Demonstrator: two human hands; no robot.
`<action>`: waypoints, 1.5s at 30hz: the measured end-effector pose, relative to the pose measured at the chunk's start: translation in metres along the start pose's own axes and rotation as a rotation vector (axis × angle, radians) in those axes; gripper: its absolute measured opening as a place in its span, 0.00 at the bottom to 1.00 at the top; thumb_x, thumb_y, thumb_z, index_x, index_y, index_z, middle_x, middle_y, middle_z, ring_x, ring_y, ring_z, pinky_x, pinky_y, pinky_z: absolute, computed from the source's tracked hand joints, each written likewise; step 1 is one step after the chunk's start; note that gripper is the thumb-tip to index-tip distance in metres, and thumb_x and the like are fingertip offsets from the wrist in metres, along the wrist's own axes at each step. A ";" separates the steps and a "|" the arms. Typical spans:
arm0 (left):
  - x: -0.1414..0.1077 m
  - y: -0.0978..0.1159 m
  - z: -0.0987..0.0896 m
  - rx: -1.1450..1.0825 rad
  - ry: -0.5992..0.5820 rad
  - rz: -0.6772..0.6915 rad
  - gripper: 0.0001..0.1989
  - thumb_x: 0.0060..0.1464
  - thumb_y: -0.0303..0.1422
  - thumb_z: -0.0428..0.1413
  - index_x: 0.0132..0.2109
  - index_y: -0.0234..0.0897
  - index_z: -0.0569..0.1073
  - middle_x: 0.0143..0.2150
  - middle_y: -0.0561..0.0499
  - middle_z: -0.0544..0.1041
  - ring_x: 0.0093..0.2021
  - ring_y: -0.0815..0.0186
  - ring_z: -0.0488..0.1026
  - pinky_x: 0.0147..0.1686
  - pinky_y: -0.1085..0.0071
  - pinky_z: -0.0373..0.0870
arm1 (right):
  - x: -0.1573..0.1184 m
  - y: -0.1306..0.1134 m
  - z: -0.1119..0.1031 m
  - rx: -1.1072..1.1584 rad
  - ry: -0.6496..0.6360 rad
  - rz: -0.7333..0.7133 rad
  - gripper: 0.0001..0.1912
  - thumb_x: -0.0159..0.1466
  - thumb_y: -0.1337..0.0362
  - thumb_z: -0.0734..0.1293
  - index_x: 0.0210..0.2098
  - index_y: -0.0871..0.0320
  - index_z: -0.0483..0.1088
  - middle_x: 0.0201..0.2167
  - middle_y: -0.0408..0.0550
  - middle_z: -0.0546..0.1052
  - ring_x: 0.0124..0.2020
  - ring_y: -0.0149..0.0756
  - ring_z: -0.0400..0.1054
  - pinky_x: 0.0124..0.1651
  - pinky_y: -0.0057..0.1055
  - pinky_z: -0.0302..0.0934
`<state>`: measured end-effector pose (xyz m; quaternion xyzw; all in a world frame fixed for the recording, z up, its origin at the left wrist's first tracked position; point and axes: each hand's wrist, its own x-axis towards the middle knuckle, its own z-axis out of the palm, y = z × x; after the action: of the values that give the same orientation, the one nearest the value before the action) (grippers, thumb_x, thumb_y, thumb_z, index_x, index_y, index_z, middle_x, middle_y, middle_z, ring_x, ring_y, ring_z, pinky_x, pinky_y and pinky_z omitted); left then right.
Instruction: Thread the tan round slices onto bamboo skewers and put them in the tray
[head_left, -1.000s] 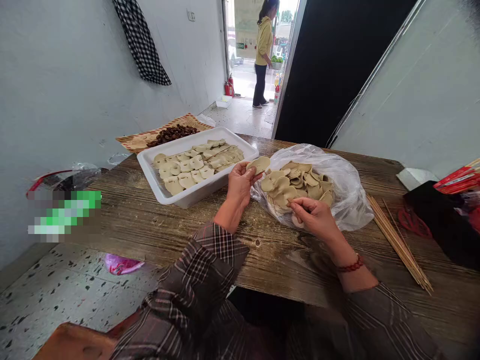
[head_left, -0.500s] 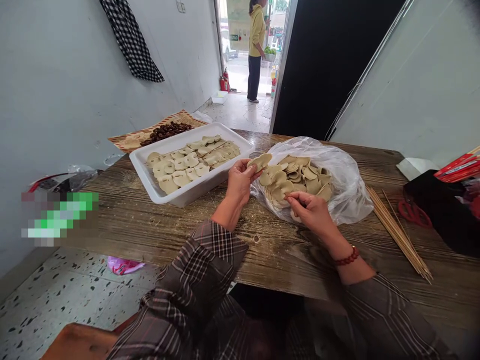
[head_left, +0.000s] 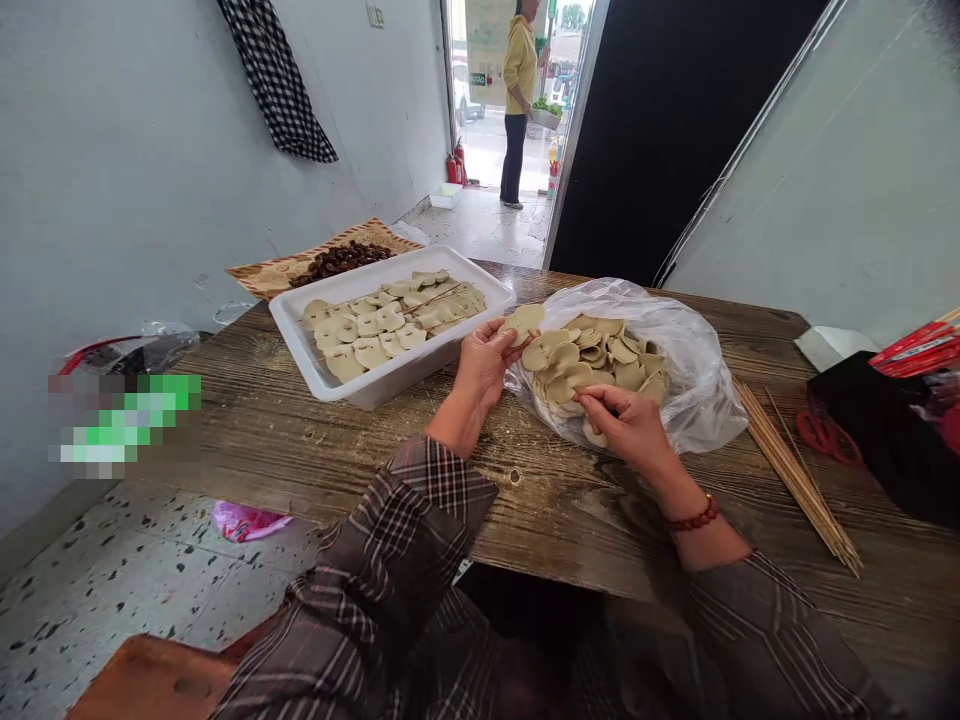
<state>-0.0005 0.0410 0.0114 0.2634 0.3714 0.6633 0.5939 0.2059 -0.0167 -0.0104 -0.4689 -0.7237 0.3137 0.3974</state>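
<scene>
My left hand (head_left: pixel 482 362) pinches a pale beige round slice (head_left: pixel 523 322) between thumb and fingers, at the left side of a clear plastic bag (head_left: pixel 694 375). A heap of similar slices (head_left: pixel 628 374) lies on the open bag. My right hand (head_left: pixel 624 420) is closed at the front of the heap, its fingertips against something thin that I cannot make out, close to the slices. To the left, a white tray (head_left: pixel 390 385) holds rows of slices (head_left: pixel 371 352) threaded on thin sticks.
Dark dried fruit (head_left: pixel 345 262) lies on patterned paper behind the tray. Bamboo sticks (head_left: pixel 802 480), red scissors (head_left: pixel 827 438) and a black bag (head_left: pixel 862 430) are on the right of the wooden table (head_left: pixel 322 460). A person in yellow (head_left: pixel 517 90) stands at the doorway.
The slice in my left hand has turned to show more of its flat face. The whole view has shifted slightly. My right hand has hardly moved.
</scene>
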 end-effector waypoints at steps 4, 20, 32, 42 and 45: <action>-0.001 0.001 0.000 -0.017 -0.007 -0.006 0.08 0.50 0.21 0.56 0.39 0.33 0.71 0.32 0.50 0.79 0.29 0.68 0.78 0.42 0.68 0.75 | 0.001 0.002 -0.001 0.029 -0.014 0.031 0.18 0.64 0.53 0.65 0.37 0.62 0.78 0.17 0.41 0.69 0.19 0.28 0.61 0.24 0.27 0.52; 0.002 -0.001 -0.002 0.016 0.008 0.007 0.05 0.49 0.25 0.60 0.36 0.33 0.72 0.29 0.51 0.78 0.29 0.69 0.77 0.34 0.71 0.75 | 0.002 0.010 -0.002 0.117 -0.072 0.091 0.23 0.63 0.47 0.65 0.37 0.63 0.78 0.16 0.40 0.67 0.19 0.27 0.56 0.23 0.26 0.50; 0.001 -0.004 -0.002 0.035 0.005 0.028 0.10 0.44 0.28 0.64 0.35 0.33 0.73 0.29 0.53 0.77 0.28 0.71 0.74 0.32 0.73 0.70 | 0.001 0.018 -0.001 0.119 -0.078 0.103 0.24 0.63 0.46 0.66 0.39 0.62 0.78 0.17 0.42 0.70 0.19 0.28 0.58 0.23 0.27 0.52; 0.000 -0.006 -0.001 0.044 0.012 -0.001 0.08 0.43 0.27 0.63 0.33 0.34 0.72 0.27 0.55 0.75 0.26 0.71 0.70 0.29 0.74 0.67 | 0.001 0.018 0.000 0.123 -0.053 0.091 0.22 0.62 0.48 0.67 0.39 0.62 0.79 0.16 0.41 0.70 0.19 0.28 0.59 0.24 0.27 0.52; -0.003 -0.006 0.001 0.081 0.001 0.036 0.08 0.42 0.27 0.62 0.32 0.34 0.72 0.25 0.56 0.73 0.25 0.72 0.68 0.28 0.74 0.65 | 0.002 0.015 0.000 0.133 -0.046 0.092 0.22 0.62 0.49 0.67 0.39 0.62 0.79 0.16 0.41 0.69 0.19 0.28 0.59 0.24 0.27 0.52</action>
<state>0.0043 0.0386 0.0075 0.2936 0.3935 0.6585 0.5705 0.2117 -0.0097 -0.0222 -0.4670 -0.6877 0.3899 0.3962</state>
